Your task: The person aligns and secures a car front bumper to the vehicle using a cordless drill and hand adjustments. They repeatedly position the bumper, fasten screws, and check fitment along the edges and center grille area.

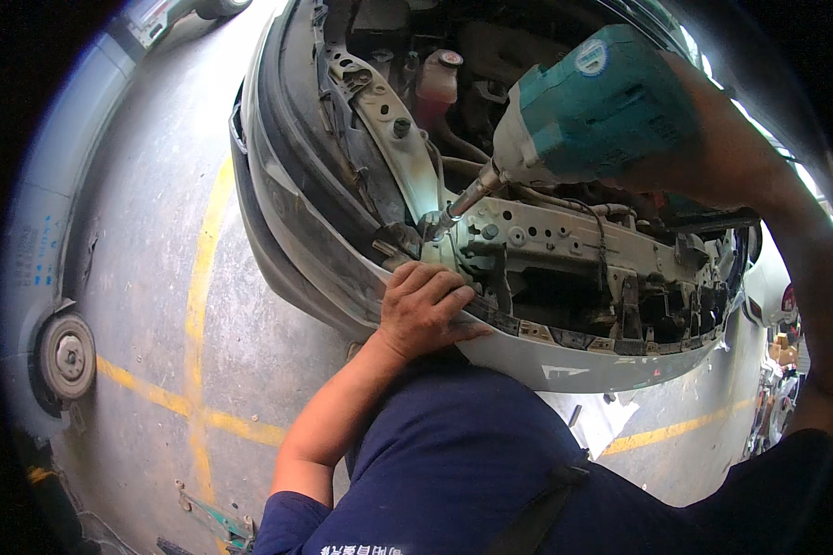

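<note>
My right hand (703, 139) is closed round the handle of a teal cordless impact wrench (611, 102), at the upper right. From the wrench's grey nose a metal extension with a socket (463, 202) slants down and left. The socket's tip meets the left corner of the car's pale front crossmember (528, 227), where a light shines; the fastener under it is hidden. Just below, my left hand (426, 305) lies on the upper edge of the silver front bumper (555, 361), its fingers curled over the edge and the thumb pointing right. The fingertips are partly hidden.
The open engine bay holds a pinkish coolant reservoir (438, 83), hoses and brackets. At left stands another vehicle with a bare wheel hub (68, 356). Yellow lines (194, 314) mark the grey floor. A teal metal tool (217, 520) lies at lower left, white sheeting (588, 416) below the bumper.
</note>
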{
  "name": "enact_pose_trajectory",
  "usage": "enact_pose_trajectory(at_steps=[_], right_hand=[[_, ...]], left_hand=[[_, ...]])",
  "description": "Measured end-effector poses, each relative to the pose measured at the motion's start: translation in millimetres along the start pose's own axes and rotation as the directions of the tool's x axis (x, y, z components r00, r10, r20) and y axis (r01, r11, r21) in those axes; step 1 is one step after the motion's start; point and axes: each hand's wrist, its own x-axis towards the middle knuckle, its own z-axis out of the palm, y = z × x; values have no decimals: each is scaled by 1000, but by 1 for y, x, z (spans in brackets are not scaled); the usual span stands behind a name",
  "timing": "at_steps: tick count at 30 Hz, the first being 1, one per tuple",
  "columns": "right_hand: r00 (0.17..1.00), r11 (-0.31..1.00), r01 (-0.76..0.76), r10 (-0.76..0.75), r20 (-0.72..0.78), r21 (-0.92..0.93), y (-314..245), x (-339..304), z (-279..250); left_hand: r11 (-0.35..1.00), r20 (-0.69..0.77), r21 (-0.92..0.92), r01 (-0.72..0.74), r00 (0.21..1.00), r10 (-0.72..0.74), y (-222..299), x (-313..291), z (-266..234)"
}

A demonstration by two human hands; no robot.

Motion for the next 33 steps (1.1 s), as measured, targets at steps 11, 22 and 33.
enact_pose_trajectory(at_steps=[11, 22, 33], right_hand=[[989, 966, 144, -136, 49, -215, 19, -18, -5], [997, 994, 67, -64, 29, -88, 34, -56, -7], [992, 991, 124, -123, 8, -58, 51, -39, -20]], left_hand=[[994, 22, -85, -67, 997, 69, 4, 15, 15], [995, 15, -95, -20, 1000, 21, -1, 16, 14], [998, 47, -55, 41, 998, -38, -3, 13, 9]])
